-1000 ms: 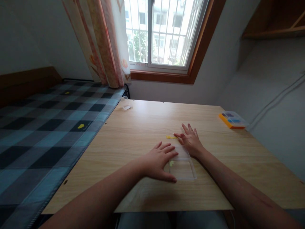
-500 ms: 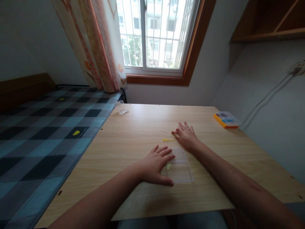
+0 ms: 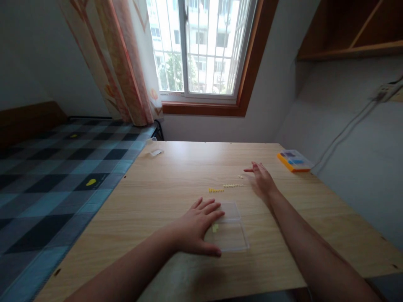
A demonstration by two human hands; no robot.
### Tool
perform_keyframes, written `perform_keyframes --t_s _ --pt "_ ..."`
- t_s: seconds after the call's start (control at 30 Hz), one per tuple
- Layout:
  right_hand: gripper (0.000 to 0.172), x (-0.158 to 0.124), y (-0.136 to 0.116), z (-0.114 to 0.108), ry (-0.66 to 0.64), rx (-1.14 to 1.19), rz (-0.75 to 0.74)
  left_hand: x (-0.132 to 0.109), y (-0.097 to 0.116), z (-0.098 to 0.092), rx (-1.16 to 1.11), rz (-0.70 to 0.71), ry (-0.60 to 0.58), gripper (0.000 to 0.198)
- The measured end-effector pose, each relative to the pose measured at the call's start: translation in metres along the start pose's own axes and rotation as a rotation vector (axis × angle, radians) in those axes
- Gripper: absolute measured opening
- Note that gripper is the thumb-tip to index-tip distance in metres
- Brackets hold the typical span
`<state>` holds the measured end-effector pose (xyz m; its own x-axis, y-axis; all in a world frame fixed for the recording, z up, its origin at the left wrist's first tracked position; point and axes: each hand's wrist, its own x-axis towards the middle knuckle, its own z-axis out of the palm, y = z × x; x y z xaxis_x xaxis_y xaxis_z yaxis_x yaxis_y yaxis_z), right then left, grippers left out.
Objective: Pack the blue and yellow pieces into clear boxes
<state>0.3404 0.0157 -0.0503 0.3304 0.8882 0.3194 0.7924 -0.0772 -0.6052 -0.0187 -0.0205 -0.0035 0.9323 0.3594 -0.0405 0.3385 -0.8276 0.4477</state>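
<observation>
My left hand (image 3: 201, 226) lies with fingers spread over the left side of a clear plastic box (image 3: 231, 239), which is open flat with its lid. A few small pale-yellow pieces (image 3: 215, 228) show in the box beside my fingers. My right hand (image 3: 261, 178) hovers or rests at the right of the table pieces, fingers extended and nothing seen in them. To its left runs a row of tiny cream pieces (image 3: 233, 185), with a few loose cream pieces (image 3: 240, 177) behind it. A row of tiny yellow pieces (image 3: 216, 191) lies nearer my left hand.
An orange-edged case with a clear lid (image 3: 294, 160) sits at the table's back right. A small clear container (image 3: 154, 152) stands at the back left corner of the wooden table (image 3: 151, 180). A bed with a checked cover (image 3: 72, 167) adjoins the left edge.
My right hand has moved right and lifted its palm sideways, uncovering the cream row and loose pieces. My left hand keeps its place on the box. The view has shifted slightly.
</observation>
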Motion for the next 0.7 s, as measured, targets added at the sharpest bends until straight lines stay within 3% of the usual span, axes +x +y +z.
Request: perform_keyframes --t_s 0.13,0.2,0.43,0.7 --pt "0.036 0.001 0.005 0.002 -0.007 0.021 -0.036 0.000 0.003 -0.004 0.001 -0.021 -0.022 0.103" --pt "0.029 -0.001 0.004 0.006 -0.041 0.028 -0.066 0.001 0.004 -0.006 0.002 -0.025 -0.028 0.104" --pt "0.022 -0.002 -0.003 0.006 -0.140 -0.004 -0.130 0.002 0.007 -0.011 0.017 -0.033 -0.062 0.105" --pt "0.028 -0.003 -0.004 -0.013 -0.243 -0.115 -0.124 0.002 0.005 -0.010 0.027 -0.022 -0.055 0.104"
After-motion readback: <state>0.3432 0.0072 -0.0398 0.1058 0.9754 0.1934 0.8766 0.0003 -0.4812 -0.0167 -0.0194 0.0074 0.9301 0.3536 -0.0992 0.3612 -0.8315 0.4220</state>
